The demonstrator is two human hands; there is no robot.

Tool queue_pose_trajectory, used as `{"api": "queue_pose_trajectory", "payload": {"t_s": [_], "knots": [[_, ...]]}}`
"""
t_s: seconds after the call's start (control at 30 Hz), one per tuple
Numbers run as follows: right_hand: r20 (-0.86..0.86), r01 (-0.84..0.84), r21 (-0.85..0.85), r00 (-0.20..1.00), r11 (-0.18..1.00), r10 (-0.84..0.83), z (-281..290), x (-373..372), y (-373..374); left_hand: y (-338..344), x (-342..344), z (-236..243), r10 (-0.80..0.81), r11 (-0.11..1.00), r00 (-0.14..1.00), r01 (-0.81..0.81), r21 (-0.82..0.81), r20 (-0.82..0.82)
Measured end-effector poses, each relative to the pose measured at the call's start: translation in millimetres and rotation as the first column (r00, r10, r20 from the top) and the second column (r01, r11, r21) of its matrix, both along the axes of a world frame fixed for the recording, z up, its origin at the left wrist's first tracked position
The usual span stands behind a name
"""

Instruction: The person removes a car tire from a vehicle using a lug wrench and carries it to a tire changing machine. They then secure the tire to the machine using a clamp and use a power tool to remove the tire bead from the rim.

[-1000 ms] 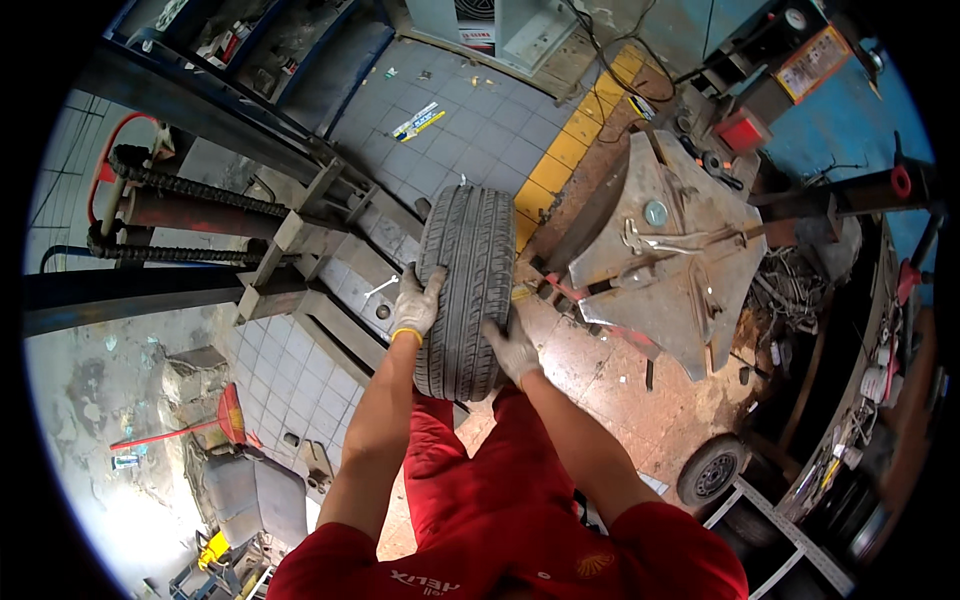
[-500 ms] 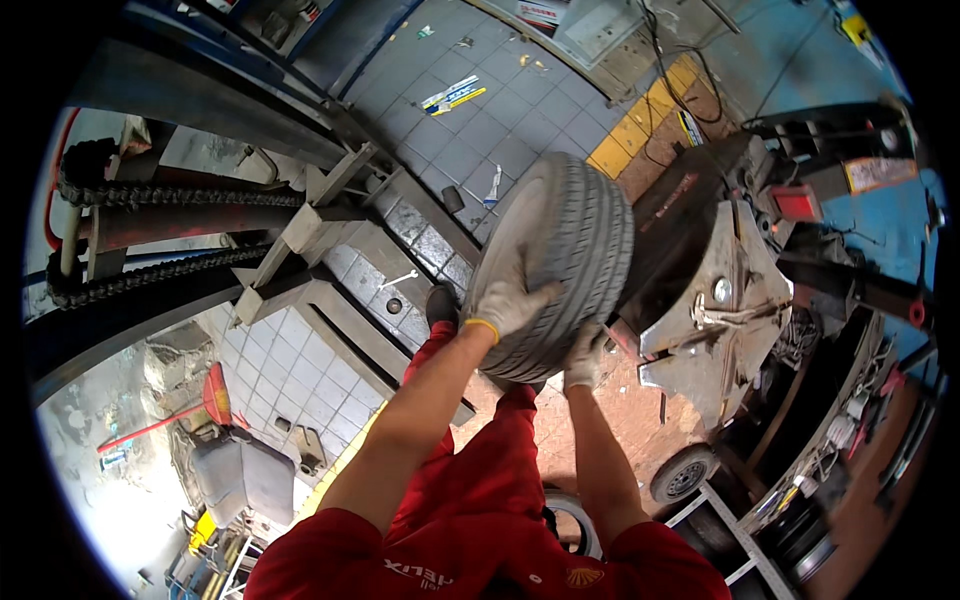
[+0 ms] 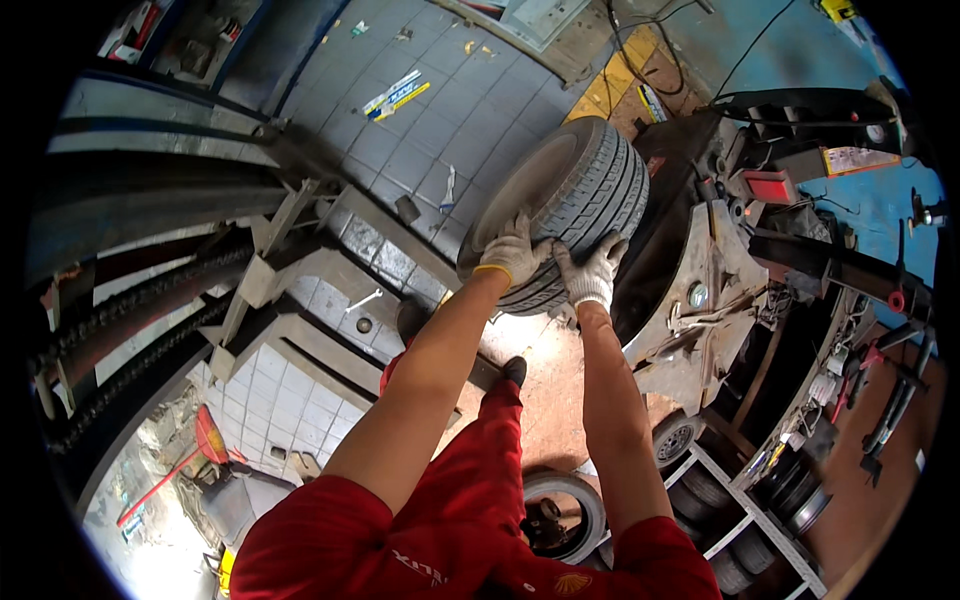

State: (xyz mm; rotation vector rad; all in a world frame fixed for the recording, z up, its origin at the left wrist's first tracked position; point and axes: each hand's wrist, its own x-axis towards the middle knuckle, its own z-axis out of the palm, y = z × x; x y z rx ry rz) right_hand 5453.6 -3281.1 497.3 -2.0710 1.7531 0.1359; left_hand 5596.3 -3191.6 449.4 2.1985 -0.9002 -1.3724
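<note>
A large black tyre (image 3: 612,185) stands tilted in front of me, its tread turned to the right and its sidewall to the left. My left hand (image 3: 515,252), in a whitish work glove with a yellow cuff, grips the near edge where sidewall meets tread. My right hand (image 3: 594,274), also gloved, is on the near tread, thumb apart from the fingers. Right of the tyre is a tyre-changer's metal turntable (image 3: 697,290) with clamping jaws. The wheel's centre is mostly hidden by the viewing angle, and the tyre's underside is out of sight.
A lift's steel arm (image 3: 400,235) crosses the grey tiles at left. A wrench (image 3: 364,300) lies on the tiles. Behind my legs lies another tyre (image 3: 590,510); a rack (image 3: 745,500) of tyres stands at lower right. Cables (image 3: 650,75) trail at the back.
The tyre has moved farther from me. My right hand has shifted from its lower right side up onto the tread, closer to my left hand. My view has turned slightly.
</note>
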Motion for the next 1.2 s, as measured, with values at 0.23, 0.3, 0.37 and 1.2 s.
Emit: {"api": "queue_pose_trajectory", "payload": {"t_s": [0.23, 0.3, 0.37, 1.2], "knots": [[-0.12, -0.012, 0.061, 0.993, 0.998, 0.019, 11, 1, -19, 5, 19, 28, -0.2, 0.977, 0.974, 0.206, 0.053, -0.104], [-0.154, -0.014, 0.087, 0.988, 0.996, 0.028, 15, -3, -20, 10, 30, 54, -0.28, 0.942, 0.945, 0.304, 0.139, -0.167], [-0.182, -0.071, 0.106, 0.979, 0.992, 0.089, 22, 1, -22, 58, 16, 26, -0.294, 0.955, 0.956, 0.293, -0.054, -0.009], [-0.543, 0.349, 0.463, 0.838, 0.815, -0.051, 70, 40, -181, 19, 346, 218, 0.031, 0.994, 0.973, -0.054, 0.095, 0.23]]}}
